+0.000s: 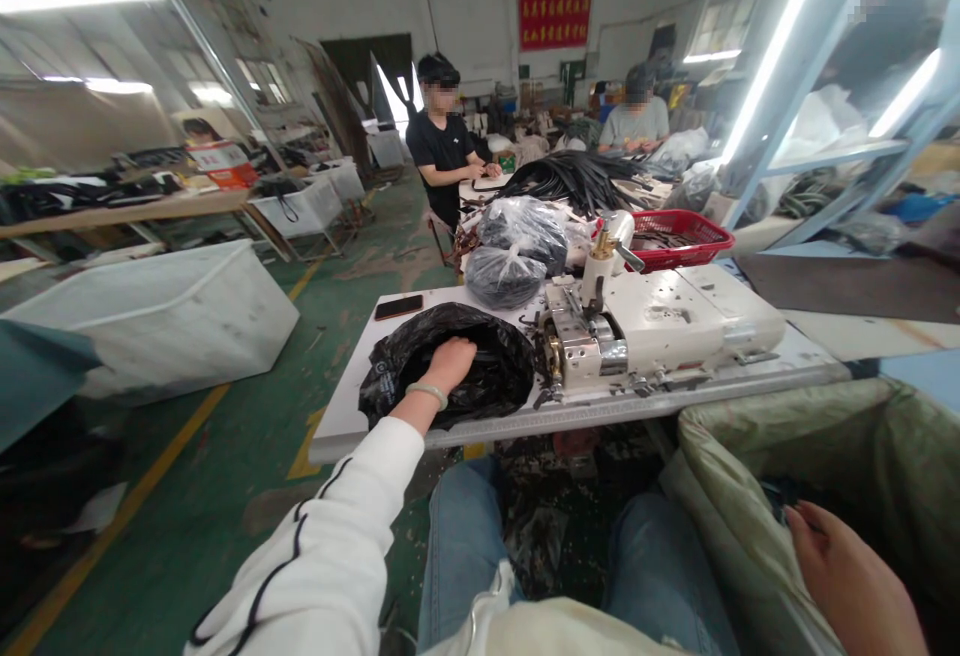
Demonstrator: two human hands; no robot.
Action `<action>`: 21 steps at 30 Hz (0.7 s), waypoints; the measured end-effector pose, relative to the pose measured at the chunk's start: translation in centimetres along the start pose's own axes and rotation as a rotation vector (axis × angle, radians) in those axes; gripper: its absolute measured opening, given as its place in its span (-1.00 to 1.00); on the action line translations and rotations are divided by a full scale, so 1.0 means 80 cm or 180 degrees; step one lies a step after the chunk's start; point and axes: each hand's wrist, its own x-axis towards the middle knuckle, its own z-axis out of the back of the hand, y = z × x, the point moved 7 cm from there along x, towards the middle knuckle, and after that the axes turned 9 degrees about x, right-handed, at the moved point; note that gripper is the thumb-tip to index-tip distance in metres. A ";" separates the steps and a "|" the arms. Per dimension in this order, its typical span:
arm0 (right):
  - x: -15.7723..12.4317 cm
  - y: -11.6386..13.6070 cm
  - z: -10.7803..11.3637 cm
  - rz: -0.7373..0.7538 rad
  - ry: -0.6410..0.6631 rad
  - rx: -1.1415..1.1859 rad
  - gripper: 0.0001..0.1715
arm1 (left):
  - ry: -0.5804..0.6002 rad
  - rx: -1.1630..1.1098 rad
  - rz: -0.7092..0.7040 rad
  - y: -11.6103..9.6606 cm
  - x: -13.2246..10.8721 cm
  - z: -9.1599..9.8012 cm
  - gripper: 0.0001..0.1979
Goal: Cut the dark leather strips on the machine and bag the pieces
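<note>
My left hand [450,361] reaches into an open black plastic bag [397,366] on the white work table [345,416]; its fingers are buried among dark pieces inside, so their grip is hidden. A pale bracelet circles that wrist. My right hand [847,576] hovers low at the right, fingers together and lightly curled, beside the mouth of a greenish sack [750,466], holding nothing that I can see. A white sewing-type machine [660,326] sits on the table just right of the bag.
A phone [398,307] lies at the table's far left. Tied dark plastic bags [510,256] and a red basket [686,236] stand behind the machine. Two people work at tables farther back. A white bin [165,316] stands on the green floor at left.
</note>
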 end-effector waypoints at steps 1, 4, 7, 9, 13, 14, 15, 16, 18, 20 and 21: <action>0.003 0.028 -0.008 0.0041 0.0119 0.0137 -0.50 | -0.0042 -0.0024 0.0083 0.000 -0.010 0.012 -0.75; 0.004 0.127 -0.040 0.0215 0.0505 0.1023 -0.50 | 0.0061 -0.0229 0.0099 -0.015 -0.053 0.037 -0.77; -0.009 0.250 -0.073 0.0490 0.1295 0.2483 -0.54 | 0.0407 -0.0761 -0.0320 -0.062 -0.109 0.051 -0.68; -0.023 0.325 -0.086 0.0599 0.1960 0.3367 -0.51 | 0.0633 -0.1503 -0.0603 -0.101 -0.143 0.060 -0.65; -0.045 0.402 -0.095 0.0442 0.2878 0.3683 -0.55 | 0.0747 -0.2443 -0.0521 -0.143 -0.186 0.067 -0.63; -0.047 0.403 -0.093 0.0299 0.2892 0.3712 -0.55 | 0.0729 -0.2792 -0.0369 -0.143 -0.192 0.064 -0.63; -0.048 0.401 -0.091 0.0122 0.2864 0.3804 -0.53 | 0.0686 -0.3230 -0.0175 -0.141 -0.198 0.061 -0.64; -0.049 0.395 -0.089 -0.0083 0.2809 0.3960 -0.53 | 0.0633 -0.3718 0.0029 -0.137 -0.204 0.057 -0.64; -0.053 0.382 -0.085 -0.0444 0.2725 0.4320 -0.55 | 0.0527 -0.4644 0.0320 -0.133 -0.216 0.047 -0.64; -0.056 0.372 -0.081 -0.0629 0.2650 0.4569 -0.58 | 0.0446 -0.5278 0.0368 -0.139 -0.226 0.041 -0.63; -0.058 0.369 -0.079 -0.0648 0.2604 0.4635 -0.59 | 0.0426 -0.5471 0.0329 -0.144 -0.230 0.039 -0.62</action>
